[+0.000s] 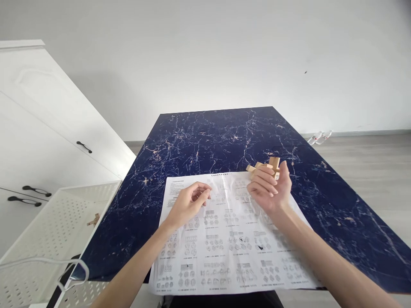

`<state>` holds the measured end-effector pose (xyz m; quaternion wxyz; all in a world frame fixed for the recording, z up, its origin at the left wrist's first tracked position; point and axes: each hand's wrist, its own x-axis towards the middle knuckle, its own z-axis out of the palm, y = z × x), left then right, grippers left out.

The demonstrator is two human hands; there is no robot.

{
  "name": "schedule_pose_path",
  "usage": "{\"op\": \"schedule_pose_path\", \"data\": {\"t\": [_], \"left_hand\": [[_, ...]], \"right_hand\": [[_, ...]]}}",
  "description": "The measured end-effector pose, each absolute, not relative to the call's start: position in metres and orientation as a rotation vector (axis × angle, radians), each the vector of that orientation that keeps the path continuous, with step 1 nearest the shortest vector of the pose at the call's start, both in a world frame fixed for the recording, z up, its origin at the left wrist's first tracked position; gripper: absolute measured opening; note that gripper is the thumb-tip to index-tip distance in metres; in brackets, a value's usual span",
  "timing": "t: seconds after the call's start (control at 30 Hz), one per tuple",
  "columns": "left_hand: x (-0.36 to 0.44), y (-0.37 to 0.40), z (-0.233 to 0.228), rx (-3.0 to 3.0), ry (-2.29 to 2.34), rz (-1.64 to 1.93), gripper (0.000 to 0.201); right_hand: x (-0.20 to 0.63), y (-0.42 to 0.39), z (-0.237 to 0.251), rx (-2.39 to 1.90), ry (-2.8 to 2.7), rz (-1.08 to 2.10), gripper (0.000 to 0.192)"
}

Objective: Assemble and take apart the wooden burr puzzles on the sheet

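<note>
The right hand (269, 188) has its fingers curled inward, side by side, gripping some pale wooden blocks (274, 163) between fingers and thumb. One block stands up above the grip near the thumb and another pokes out past the fingertips on the left; the fingers hide the rest, so I can't tell how the pieces meet. This hand is over the far right part of the paper sheet (221, 252), and the blocks are at the sheet's far edge, toward its right corner.

The left hand (192, 200) is over the far left part of the sheet, its fingers loosely bent and the thumb close to the index finger. Whether anything is pinched there, I can't tell.

The sheet is creased and printed with rows of small drawings, with a few dark spots on its nearer half. Beneath it, and reaching beyond its far edge, is a dark blue table (205, 141) with white veins. Well to the left of the sheet is a white tray full of holes (58, 218), with a small wooden piece (93, 220) on it and a white cable (48, 259) across its near part. Farther left of the sheet stands a white cupboard (48, 111) with black handles (84, 147). Beyond the sheet to the far right, clear bottles (317, 137) are near the wall (205, 51).
</note>
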<state>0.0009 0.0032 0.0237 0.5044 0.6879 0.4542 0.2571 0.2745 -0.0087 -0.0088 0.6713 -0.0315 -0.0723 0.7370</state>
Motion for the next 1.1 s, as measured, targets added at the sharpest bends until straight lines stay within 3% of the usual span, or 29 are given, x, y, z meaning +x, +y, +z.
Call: {"op": "schedule_pose_path", "data": {"t": [0.13,0.27,0.7,0.87,1.1], "left_hand": [[0.001,0.002,0.026,1.665,1.106,0.617,0.033],[0.001,0.002,0.026,1.664,1.102,0.621,0.033],[0.001,0.002,0.027,1.645,1.11,0.608,0.033],[0.001,0.003,0.022,1.629,1.092,0.622,0.033],[0.002,0.004,0.022,1.619,1.086,0.696,0.042]], "right_hand": [[0.296,-0.004,-0.019,0.301,-0.034,1.744,0.038],[0.313,0.001,-0.026,0.405,0.006,1.766,0.032],[0.304,0.002,-0.021,-0.13,-0.248,1.619,0.026],[0.27,-0.01,-0.003,-0.745,-0.703,1.273,0.046],[0.236,-0.037,0.002,-0.974,-1.408,1.486,0.063]]}}
